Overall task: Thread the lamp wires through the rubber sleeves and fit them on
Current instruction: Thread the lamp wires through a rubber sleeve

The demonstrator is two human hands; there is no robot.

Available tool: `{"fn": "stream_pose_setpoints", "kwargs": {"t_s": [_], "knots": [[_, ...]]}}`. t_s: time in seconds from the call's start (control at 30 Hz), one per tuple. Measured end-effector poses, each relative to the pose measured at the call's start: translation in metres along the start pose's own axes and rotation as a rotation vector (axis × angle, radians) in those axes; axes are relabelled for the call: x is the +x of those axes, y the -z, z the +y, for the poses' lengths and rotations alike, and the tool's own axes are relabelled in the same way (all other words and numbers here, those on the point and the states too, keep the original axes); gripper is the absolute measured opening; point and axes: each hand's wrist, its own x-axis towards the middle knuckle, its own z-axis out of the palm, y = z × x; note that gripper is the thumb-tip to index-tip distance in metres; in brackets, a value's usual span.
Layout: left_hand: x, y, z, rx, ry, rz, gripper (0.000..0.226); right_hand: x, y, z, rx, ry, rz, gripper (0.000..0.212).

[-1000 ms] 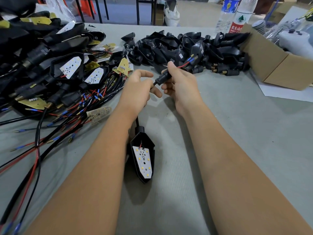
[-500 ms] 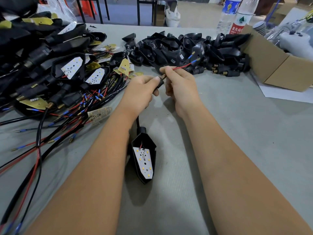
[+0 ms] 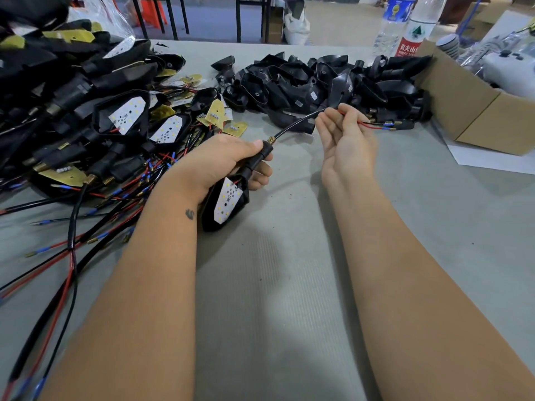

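Observation:
My left hand (image 3: 223,163) grips a black rubber sleeve (image 3: 256,159) that sits on the neck of a black lamp housing (image 3: 224,205) with a white LED board, lifted off the table. A brass threaded tip shows at the sleeve's upper end. From it a black cable (image 3: 295,125) arcs up and right to my right hand (image 3: 344,137), which pinches the cable near its end. Red and black wires (image 3: 376,125) with blue and brass terminals stick out to the right of those fingers.
A heap of wired lamps (image 3: 95,111) with trailing red and black cables covers the left of the grey table (image 3: 289,285). Loose black housings (image 3: 318,82) lie piled at the back. A cardboard box (image 3: 477,111) and two water bottles (image 3: 411,27) stand at the right rear.
The hands have drawn apart: my right hand pulled the wires out to the right, exposing the black cable. The sleeve slid down to the lamp's neck, and my left hand lifted the lamp.

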Motion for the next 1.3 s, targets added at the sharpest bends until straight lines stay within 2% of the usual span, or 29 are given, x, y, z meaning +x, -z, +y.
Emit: {"fn": "stream_pose_setpoints", "kwargs": {"t_s": [0.07, 0.17, 0.27, 0.37, 0.43, 0.57, 0.67, 0.73, 0.8, 0.9, 1.03, 1.1, 1.2, 1.27, 1.3], "knots": [[0.002, -0.003, 0.000, 0.002, 0.007, 0.034, 0.031, -0.003, -0.002, 0.002, -0.019, -0.028, 0.005, 0.017], [0.005, -0.004, 0.000, -0.023, 0.018, 0.089, 0.032, -0.007, -0.003, 0.003, -0.128, -0.173, -0.037, 0.011], [0.008, -0.003, -0.001, -0.034, -0.003, 0.100, 0.032, -0.013, -0.006, 0.005, -0.489, -0.269, -0.236, 0.020], [0.009, -0.003, -0.003, -0.035, -0.027, 0.117, 0.032, -0.020, -0.010, 0.009, -0.786, -0.244, -0.470, 0.027], [0.010, -0.005, -0.003, -0.108, -0.044, 0.152, 0.030, -0.024, -0.011, 0.011, -0.928, -0.190, -0.549, 0.030], [0.014, -0.024, 0.000, -0.337, -0.152, 0.353, 0.029, -0.029, -0.012, 0.007, -0.941, -0.278, -0.671, 0.030], [0.020, -0.039, 0.000, -0.427, -0.234, 0.475, 0.029, -0.031, -0.010, 0.000, -0.977, -0.385, -0.781, 0.018], [0.021, -0.044, 0.000, -0.464, -0.254, 0.504, 0.029, -0.030, -0.009, -0.006, -0.934, -0.476, -0.840, 0.036], [0.021, -0.046, 0.000, -0.487, -0.268, 0.488, 0.030, -0.031, -0.009, -0.012, -0.874, -0.528, -0.874, 0.043], [0.020, -0.044, -0.001, -0.504, -0.272, 0.458, 0.029, -0.030, -0.005, -0.016, -0.823, -0.501, -0.838, 0.057], [0.021, -0.037, -0.004, -0.348, -0.224, 0.513, 0.020, -0.024, 0.002, -0.020, -0.682, -0.419, -0.637, 0.062], [0.022, -0.037, -0.004, -0.272, -0.201, 0.532, 0.019, -0.020, 0.006, -0.023, -0.640, -0.373, -0.546, 0.058], [0.023, -0.037, -0.007, 0.004, -0.186, 0.583, 0.029, -0.014, 0.012, -0.024, -0.628, -0.297, -0.469, 0.046], [0.020, -0.037, -0.010, 0.185, -0.212, 0.693, 0.036, -0.010, 0.015, -0.025, -0.639, -0.257, -0.453, 0.035], [0.019, -0.036, -0.010, 0.274, -0.253, 0.776, 0.033, -0.009, 0.016, -0.026, -0.650, -0.243, -0.455, 0.031]]}}
